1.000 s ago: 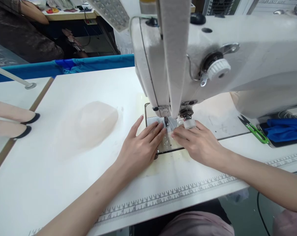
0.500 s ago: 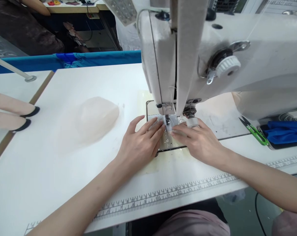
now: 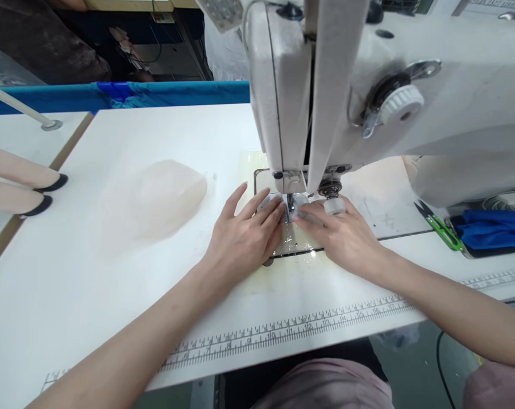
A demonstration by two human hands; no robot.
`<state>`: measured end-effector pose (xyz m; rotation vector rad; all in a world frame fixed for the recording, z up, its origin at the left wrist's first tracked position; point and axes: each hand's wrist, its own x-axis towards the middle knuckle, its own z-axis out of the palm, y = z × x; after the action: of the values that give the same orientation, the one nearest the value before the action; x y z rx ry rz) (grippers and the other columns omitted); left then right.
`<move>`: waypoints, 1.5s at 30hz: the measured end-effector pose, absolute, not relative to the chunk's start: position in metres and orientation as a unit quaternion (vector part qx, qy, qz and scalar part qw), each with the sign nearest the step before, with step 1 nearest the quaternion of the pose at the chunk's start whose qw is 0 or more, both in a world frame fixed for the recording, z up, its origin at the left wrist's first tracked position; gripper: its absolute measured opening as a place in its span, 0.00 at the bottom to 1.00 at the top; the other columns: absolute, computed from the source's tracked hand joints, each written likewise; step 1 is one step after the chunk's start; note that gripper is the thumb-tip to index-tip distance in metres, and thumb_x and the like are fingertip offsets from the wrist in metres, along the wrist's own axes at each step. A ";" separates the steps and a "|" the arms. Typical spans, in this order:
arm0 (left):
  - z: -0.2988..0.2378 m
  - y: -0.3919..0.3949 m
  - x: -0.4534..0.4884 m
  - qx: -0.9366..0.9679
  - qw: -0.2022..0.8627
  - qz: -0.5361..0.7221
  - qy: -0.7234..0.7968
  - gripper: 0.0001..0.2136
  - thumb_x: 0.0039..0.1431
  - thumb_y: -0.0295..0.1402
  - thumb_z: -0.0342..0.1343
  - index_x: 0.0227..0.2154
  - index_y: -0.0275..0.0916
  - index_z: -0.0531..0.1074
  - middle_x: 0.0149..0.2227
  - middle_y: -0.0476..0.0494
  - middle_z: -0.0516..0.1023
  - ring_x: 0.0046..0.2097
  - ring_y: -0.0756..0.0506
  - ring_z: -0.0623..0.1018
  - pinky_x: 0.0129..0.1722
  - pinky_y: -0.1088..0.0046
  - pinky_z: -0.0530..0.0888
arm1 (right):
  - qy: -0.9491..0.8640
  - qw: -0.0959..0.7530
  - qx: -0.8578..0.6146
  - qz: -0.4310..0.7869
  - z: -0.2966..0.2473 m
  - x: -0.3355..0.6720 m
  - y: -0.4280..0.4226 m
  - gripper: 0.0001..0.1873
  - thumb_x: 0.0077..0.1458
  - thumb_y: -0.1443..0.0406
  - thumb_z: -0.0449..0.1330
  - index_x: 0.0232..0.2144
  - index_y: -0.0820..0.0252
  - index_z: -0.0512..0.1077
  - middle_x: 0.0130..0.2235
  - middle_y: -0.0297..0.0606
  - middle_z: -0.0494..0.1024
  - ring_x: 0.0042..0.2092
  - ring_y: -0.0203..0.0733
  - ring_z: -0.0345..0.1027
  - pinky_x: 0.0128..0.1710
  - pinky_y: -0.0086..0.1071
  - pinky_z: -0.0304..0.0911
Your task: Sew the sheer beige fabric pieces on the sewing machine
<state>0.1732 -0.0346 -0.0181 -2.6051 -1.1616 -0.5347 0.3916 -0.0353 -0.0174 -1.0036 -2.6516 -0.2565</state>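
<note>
Both hands are at the needle of a white sewing machine (image 3: pixel 278 96). My left hand (image 3: pixel 246 230) lies flat with its fingers spread, the fingertips just left of the presser foot (image 3: pixel 290 203). On the foot's other side, my right hand (image 3: pixel 343 230) has its fingers closed together, under a white knob (image 3: pixel 334 205). A thin, pale, see-through piece (image 3: pixel 300 205) seems to lie at the foot between the fingertips, mostly hidden by them. Farther left on the white table (image 3: pixel 155 307) rests a sheer beige cup-shaped piece (image 3: pixel 172 196).
At the right lie green-handled thread snips (image 3: pixel 445 230) and a dark tray holding blue cloth (image 3: pixel 494 227). Two beige padded strips with black ends (image 3: pixel 23 170) reach in from the left. A printed ruler (image 3: pixel 274 335) follows the front edge; blue cloth (image 3: pixel 176 94) borders the back.
The view has shifted slightly, so the table sits a little higher in the picture. My hands stay beside the presser foot, with the left index finger raised a bit more.
</note>
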 end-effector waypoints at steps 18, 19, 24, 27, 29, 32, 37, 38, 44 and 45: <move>-0.020 -0.038 0.171 -0.876 0.110 -0.178 -0.435 0.17 0.65 0.33 0.47 0.54 0.33 0.68 0.53 0.39 0.75 0.59 0.37 0.70 0.62 0.50 0.60 | -0.916 0.131 -0.364 -0.105 -0.016 0.390 -0.031 0.21 0.59 0.76 0.45 0.47 0.68 0.74 0.43 0.46 0.79 0.49 0.48 0.67 0.60 0.48 0.50; -0.020 -0.038 0.170 -0.875 0.112 -0.185 -0.434 0.17 0.65 0.33 0.48 0.54 0.33 0.68 0.53 0.38 0.75 0.58 0.37 0.71 0.62 0.50 0.60 | -0.916 0.131 -0.372 -0.079 -0.015 0.389 -0.031 0.21 0.59 0.77 0.45 0.46 0.69 0.74 0.44 0.48 0.79 0.51 0.49 0.67 0.61 0.50 0.49; -0.012 -0.044 0.169 -0.889 0.018 -0.258 -0.377 0.19 0.60 0.34 0.56 0.54 0.38 0.68 0.55 0.38 0.73 0.55 0.39 0.73 0.53 0.58 0.69 | -0.841 0.221 -0.345 0.352 0.002 0.392 -0.035 0.13 0.58 0.72 0.53 0.38 0.60 0.78 0.41 0.40 0.80 0.46 0.44 0.72 0.54 0.48 0.61; -0.002 -0.049 0.167 -0.883 -0.229 -0.300 -0.277 0.08 0.58 0.32 0.58 0.40 0.42 0.75 0.50 0.42 0.77 0.54 0.41 0.73 0.53 0.61 0.70 | -0.660 0.239 -0.283 0.653 0.010 0.396 -0.035 0.03 0.50 0.66 0.66 0.31 0.57 0.78 0.33 0.32 0.79 0.36 0.36 0.73 0.41 0.34 0.69; 0.004 -0.052 0.164 -0.821 -0.390 -0.310 -0.281 0.03 0.59 0.31 0.58 0.35 0.42 0.75 0.41 0.45 0.80 0.48 0.43 0.76 0.52 0.63 0.71 | -0.569 0.259 -0.287 0.726 0.011 0.396 -0.034 0.07 0.45 0.67 0.69 0.30 0.57 0.77 0.30 0.29 0.77 0.32 0.32 0.71 0.37 0.29 0.68; 0.009 -0.054 0.159 -0.716 -0.510 -0.309 -0.362 0.06 0.61 0.35 0.55 0.31 0.41 0.75 0.32 0.47 0.78 0.36 0.48 0.76 0.38 0.70 0.73 | -0.524 0.260 -0.299 0.754 0.007 0.395 -0.032 0.16 0.41 0.69 0.71 0.36 0.58 0.76 0.30 0.28 0.74 0.32 0.30 0.67 0.35 0.27 0.65; 0.009 -0.053 0.158 -0.651 -0.540 -0.339 -0.411 0.13 0.63 0.40 0.53 0.26 0.38 0.71 0.26 0.49 0.73 0.29 0.52 0.72 0.28 0.76 0.68 | -0.537 0.252 -0.309 0.744 0.002 0.393 -0.033 0.24 0.39 0.67 0.72 0.42 0.57 0.75 0.30 0.28 0.71 0.33 0.31 0.64 0.34 0.28 0.63; 0.009 -0.053 0.159 -0.647 -0.544 -0.341 -0.412 0.13 0.63 0.40 0.53 0.26 0.38 0.71 0.26 0.49 0.73 0.29 0.51 0.73 0.29 0.76 0.69 | -0.537 0.251 -0.312 0.742 0.002 0.393 -0.033 0.23 0.38 0.67 0.72 0.41 0.57 0.75 0.31 0.29 0.72 0.34 0.32 0.65 0.36 0.29 0.63; 0.010 -0.055 0.164 -0.646 -0.535 -0.353 -0.414 0.15 0.64 0.42 0.51 0.25 0.38 0.66 0.20 0.53 0.70 0.23 0.54 0.67 0.24 0.79 0.63 | -0.532 0.232 -0.334 0.743 0.004 0.391 -0.035 0.19 0.37 0.68 0.72 0.36 0.58 0.75 0.34 0.31 0.75 0.37 0.34 0.67 0.41 0.32 0.62; 0.010 -0.055 0.164 -0.647 -0.531 -0.354 -0.417 0.16 0.64 0.42 0.51 0.24 0.38 0.65 0.20 0.53 0.69 0.23 0.54 0.66 0.24 0.79 0.62 | -0.532 0.229 -0.334 0.744 0.005 0.390 -0.035 0.19 0.37 0.68 0.72 0.35 0.58 0.76 0.34 0.31 0.75 0.37 0.34 0.67 0.42 0.32 0.62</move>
<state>0.1642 -0.0552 0.0103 -3.2535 -2.0992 -1.7792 0.3904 -0.0350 0.0048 -0.9187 -1.4657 2.0469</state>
